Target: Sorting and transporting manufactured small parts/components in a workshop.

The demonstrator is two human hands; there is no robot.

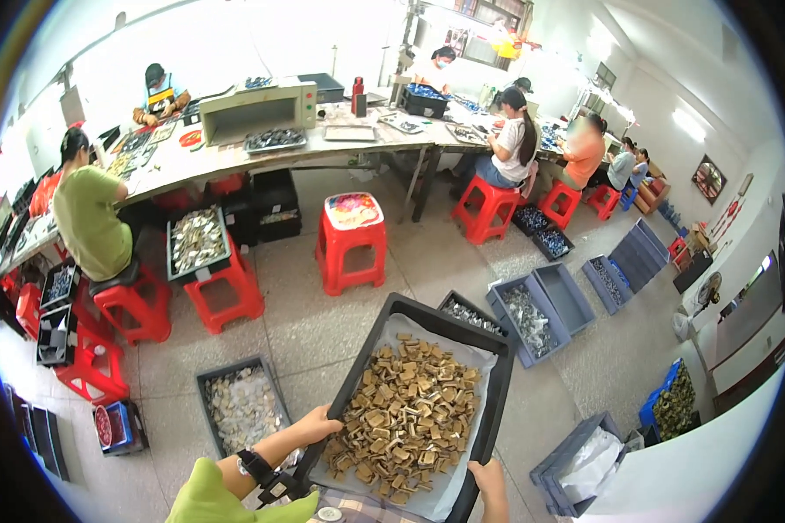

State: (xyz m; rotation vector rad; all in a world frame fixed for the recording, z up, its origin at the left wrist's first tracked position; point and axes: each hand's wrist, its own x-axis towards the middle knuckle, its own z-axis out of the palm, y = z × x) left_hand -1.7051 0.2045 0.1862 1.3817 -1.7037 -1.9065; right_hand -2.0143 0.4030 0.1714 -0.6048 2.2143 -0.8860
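Observation:
I hold a black rectangular tray [449, 322] in front of me, one hand on each side. Many small brown-gold block-like parts [410, 410] lie heaped in it on a whitish paper liner [399, 329]. My left hand [317, 426] is closed round the tray's left rim, its thumb on top. On the right rim, nearer to me, my right hand [487, 481] grips with its fingers partly hidden below. A dark strapped device [262, 469] sits on my left wrist.
On the floor stand a grey bin of pale parts [240, 401], blue-grey crates [532, 322] and a crate with white plastic [584, 462]. Red stools [351, 244] line a long workbench [305, 157], where several people [89, 196] sit. One stool bears a tray of metal pieces [198, 240].

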